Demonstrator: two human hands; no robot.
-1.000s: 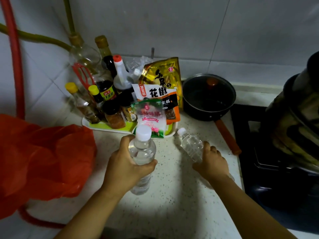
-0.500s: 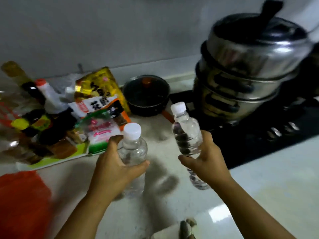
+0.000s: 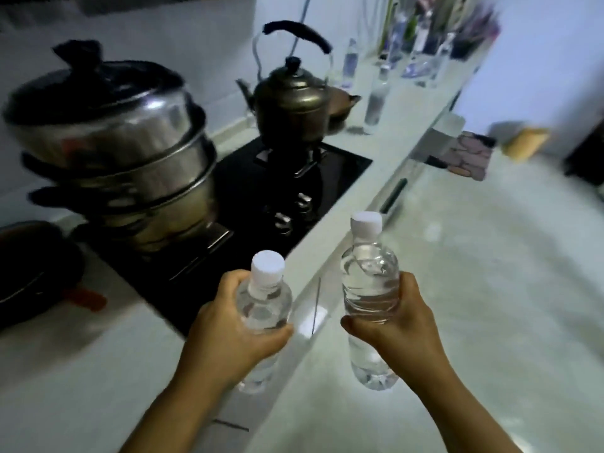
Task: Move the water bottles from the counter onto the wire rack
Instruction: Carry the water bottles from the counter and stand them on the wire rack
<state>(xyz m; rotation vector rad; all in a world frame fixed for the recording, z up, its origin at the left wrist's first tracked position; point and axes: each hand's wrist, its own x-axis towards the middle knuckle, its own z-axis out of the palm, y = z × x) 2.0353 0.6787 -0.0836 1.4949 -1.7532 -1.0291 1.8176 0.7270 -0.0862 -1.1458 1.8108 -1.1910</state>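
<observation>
My left hand (image 3: 225,325) grips a clear water bottle with a white cap (image 3: 265,299) around its upper body, held upright above the counter's front edge. My right hand (image 3: 402,322) grips a second clear white-capped bottle (image 3: 369,279), upright and out past the counter edge, over the floor. More water bottles (image 3: 376,99) stand further along the pale counter (image 3: 65,371), blurred. No wire rack is plainly recognisable; a blurred cluster of bottles and upright shapes (image 3: 421,44) shows at the counter's far end.
A stacked steel steamer pot (image 3: 108,152) and a dark kettle (image 3: 291,106) sit on the black hob (image 3: 294,178) to the left. A black pan with an orange handle (image 3: 39,273) lies at far left. Pale floor (image 3: 490,289) stretches to the right, with a patterned mat (image 3: 470,155).
The view has swung right, away from the condiment tray toward the hob and the counter's far end. Both bottles, lifted off the counter, have travelled right with my hands, the right one now over the floor.
</observation>
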